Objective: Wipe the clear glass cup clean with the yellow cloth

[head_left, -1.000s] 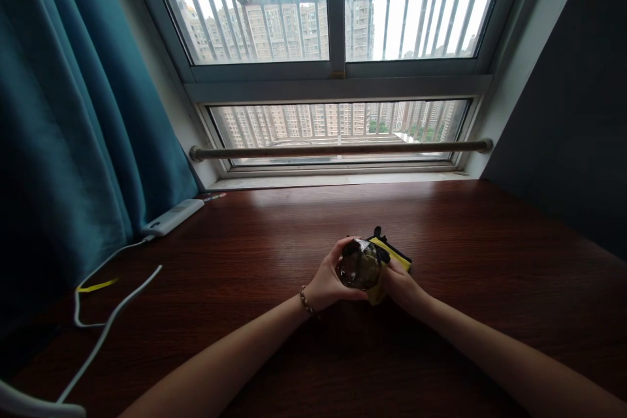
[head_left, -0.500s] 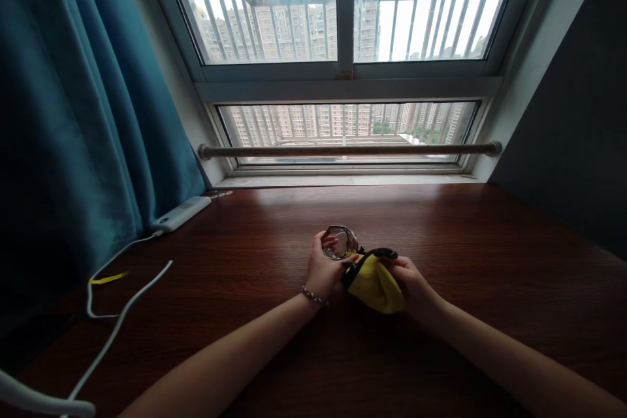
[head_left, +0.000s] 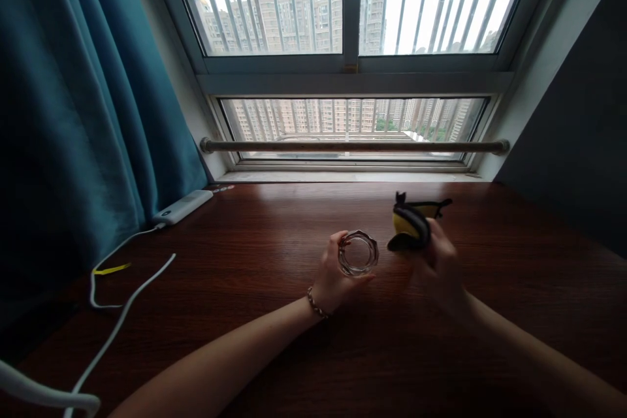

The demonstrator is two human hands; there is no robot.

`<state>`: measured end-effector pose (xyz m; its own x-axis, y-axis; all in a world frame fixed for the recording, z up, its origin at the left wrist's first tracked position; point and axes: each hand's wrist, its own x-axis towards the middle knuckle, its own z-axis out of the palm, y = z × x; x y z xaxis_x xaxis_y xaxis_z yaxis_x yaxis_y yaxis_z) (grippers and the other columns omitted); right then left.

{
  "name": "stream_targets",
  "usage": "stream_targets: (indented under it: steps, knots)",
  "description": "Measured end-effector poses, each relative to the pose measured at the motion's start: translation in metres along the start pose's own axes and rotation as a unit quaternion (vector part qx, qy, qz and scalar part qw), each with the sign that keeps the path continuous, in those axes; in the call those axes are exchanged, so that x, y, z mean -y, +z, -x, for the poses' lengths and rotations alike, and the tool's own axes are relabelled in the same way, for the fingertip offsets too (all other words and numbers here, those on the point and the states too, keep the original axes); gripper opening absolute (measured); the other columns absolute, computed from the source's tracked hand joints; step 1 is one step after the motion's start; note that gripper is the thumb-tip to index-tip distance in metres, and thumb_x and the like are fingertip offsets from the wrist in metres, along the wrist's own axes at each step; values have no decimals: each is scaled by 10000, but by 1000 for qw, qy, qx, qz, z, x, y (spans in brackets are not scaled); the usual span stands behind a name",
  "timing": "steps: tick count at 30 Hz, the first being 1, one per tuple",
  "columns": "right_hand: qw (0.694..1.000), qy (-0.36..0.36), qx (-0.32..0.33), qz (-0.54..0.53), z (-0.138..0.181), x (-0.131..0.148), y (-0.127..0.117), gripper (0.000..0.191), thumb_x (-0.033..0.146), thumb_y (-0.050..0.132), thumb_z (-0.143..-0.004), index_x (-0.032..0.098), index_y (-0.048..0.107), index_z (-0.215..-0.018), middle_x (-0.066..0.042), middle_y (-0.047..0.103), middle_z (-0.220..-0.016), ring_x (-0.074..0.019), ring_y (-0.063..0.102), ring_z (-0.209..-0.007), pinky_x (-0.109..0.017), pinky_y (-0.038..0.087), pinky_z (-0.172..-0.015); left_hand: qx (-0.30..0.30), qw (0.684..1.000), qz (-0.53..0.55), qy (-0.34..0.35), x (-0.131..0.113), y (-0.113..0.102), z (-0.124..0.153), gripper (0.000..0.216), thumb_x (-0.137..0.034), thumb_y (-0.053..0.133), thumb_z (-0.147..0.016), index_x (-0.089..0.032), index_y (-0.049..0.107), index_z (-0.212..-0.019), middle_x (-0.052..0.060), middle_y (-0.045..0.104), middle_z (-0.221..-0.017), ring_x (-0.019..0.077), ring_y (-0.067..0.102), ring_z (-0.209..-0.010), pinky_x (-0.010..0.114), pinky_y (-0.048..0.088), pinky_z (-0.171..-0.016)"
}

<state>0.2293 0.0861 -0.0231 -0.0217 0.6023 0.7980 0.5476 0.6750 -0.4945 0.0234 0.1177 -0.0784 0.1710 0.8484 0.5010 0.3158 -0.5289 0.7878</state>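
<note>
On the dark wooden worktop (head_left: 245, 261) below the barred window, the left hand (head_left: 333, 274) has its grip closed around a clear glass dish (head_left: 358, 253) resting mid-surface, while the right hand (head_left: 438, 258) lifts a bunched yellow cloth (head_left: 410, 225) clear, with open room all round.

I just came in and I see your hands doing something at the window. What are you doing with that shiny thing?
A person sits at a dark wooden desk by a window. The left hand holds a clear, faceted glass cup low over the desk, its open mouth facing the camera. The right hand, a little blurred, grips a bunched yellow and black cloth, lifted apart from the cup. A white power bank with a white cable lies by the teal curtain.
</note>
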Motion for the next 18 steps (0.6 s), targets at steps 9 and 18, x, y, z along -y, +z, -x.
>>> stream_targets:
  steps: [9,18]
  knots:
    - [942,-179,279,52,22,3,18,383,144,412,-914,103,423,-1294,-113,489,-1265,-224,380,-1216,-379,327,-1048,81,990,-51,101,-10,-5,1,729,-382,767,-567,-185,463,-1200,86,511,-1029,224,547,-925,372,489,-837]
    - [899,-103,404,-132,8,24,11,182,235,377,-928,131,516,-986,-80,562,-967,-193,497,-957,-360,353,-959,69,980,-87,166,-8,-6,8,834,-401,786,-496,-215,445,-1233,87,480,-1003,223,533,-868,358,495,-774]
